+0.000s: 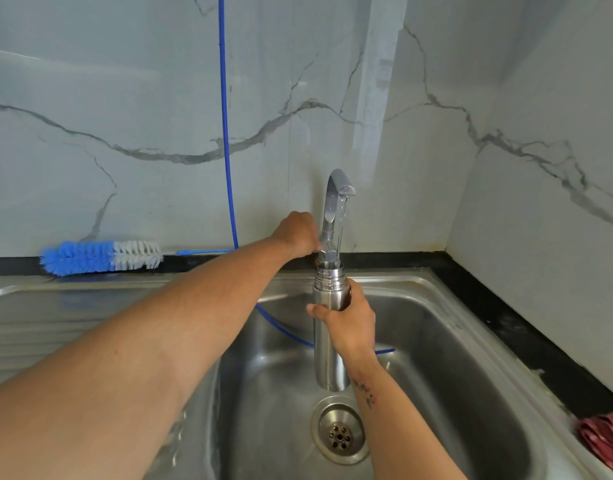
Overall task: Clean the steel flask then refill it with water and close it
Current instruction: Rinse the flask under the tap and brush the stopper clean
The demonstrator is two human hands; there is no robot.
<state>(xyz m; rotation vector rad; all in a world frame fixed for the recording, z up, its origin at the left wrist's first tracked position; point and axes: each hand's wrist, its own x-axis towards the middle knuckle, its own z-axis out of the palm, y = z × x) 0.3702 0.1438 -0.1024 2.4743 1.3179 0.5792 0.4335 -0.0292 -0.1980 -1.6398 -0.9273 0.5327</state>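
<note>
from the head view i see the tall cylindrical brushed-steel flask (327,341) held upright over the basin of the stainless steel sink (447,341), its open threaded neck right under the spout of the curved chrome tap (334,209). a thin stream of water runs from the spout into the mouth. the right hand (346,323) is wrapped round the upper body of the flask, fingers curled behind it and thumb across the front. the left hand (298,233) reaches to the base of the tap; its fingers are curled at the lever or stem there, though i cannot see the lever itself (the hand covers it).

what worries me: i cannot see the water level inside, so i judge overflow is the likeliest slip if the left hand is slow to shut the flow. the flask wall looks smooth and is probably wet, and it gets heavier as it fills, so it could slide down through a one-hand grip toward the round steel drain (340,435). the neck sits very near the spout, so a small tilt could send water down the outside.

no cap is in view, so closing may mean a search. the blue and white bristle bottle brush (101,257) lies on the dark surface (506,327) behind the sink, and a thin blue hose (225,133) hangs down the wall into the basin, close behind the flask, where it could snag.
</note>
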